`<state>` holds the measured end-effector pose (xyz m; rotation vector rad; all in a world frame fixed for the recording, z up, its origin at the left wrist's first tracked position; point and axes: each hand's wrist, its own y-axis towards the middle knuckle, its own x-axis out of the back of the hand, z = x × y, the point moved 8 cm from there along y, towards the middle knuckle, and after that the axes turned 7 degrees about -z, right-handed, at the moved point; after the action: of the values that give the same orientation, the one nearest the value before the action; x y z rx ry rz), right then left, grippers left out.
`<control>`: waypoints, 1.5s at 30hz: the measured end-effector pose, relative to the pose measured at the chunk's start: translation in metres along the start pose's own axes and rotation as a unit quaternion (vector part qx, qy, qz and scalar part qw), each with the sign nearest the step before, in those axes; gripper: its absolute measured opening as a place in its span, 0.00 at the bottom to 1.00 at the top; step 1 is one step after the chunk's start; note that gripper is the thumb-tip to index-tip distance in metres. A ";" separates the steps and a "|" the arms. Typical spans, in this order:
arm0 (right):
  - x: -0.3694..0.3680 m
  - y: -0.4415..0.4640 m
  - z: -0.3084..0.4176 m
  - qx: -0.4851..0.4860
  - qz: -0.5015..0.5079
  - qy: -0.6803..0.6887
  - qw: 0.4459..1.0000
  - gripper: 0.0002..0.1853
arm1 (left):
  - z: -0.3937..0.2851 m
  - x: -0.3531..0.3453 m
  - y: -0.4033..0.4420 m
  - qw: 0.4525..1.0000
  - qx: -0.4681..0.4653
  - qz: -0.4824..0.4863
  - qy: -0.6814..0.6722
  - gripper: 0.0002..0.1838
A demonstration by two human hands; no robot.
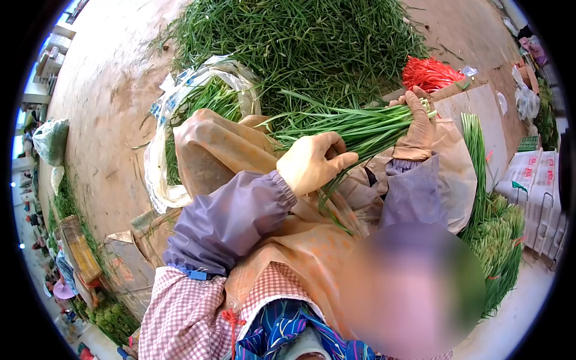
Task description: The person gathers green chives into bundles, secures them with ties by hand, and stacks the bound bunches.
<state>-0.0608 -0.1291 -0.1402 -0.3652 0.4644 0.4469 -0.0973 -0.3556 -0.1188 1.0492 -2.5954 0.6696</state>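
Observation:
A bunch of long green chives (366, 129) lies across my lap, pale cut ends to the right. My right hand (415, 123), in a tan glove, is wrapped round it near those ends. Farther left along the stalks is my left hand (315, 161), in a pale yellow glove, with thumb and curled fingers closed on the near side of the bunch. A few loose leaves hang down below that hand. Under the bunch, a tan plastic apron (222, 144) covers my knees. The left hand's fingertips are partly hidden.
A large heap of chives (300, 42) lies ahead on the floor. A white plastic bag (155, 159) holding greens stands left of my knees. Red ties (429, 73) lie at upper right. Tied bundles (495, 240) are stacked at right, near a white crate (534, 180).

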 end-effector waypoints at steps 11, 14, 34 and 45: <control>0.000 0.000 -0.001 0.055 -0.011 -0.013 0.998 0.16 | -0.005 0.010 0.000 0.934 -0.004 0.056 -0.353 0.08; 0.012 0.007 0.003 0.059 -0.058 -0.001 0.997 0.17 | -0.002 0.063 -0.008 0.931 -0.018 -0.115 -0.346 0.07; -0.066 -0.095 0.079 0.204 0.244 -0.106 0.942 0.62 | -0.094 -0.014 0.021 0.946 -0.219 -0.003 -0.237 0.45; 0.003 -0.060 0.122 0.038 0.081 0.061 0.994 0.24 | -0.123 -0.103 0.029 0.969 -0.164 0.136 -0.126 0.40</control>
<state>0.0125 -0.1259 -0.0264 -0.2839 0.6311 0.5642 -0.0367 -0.2148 -0.0632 0.7208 -2.9673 0.1492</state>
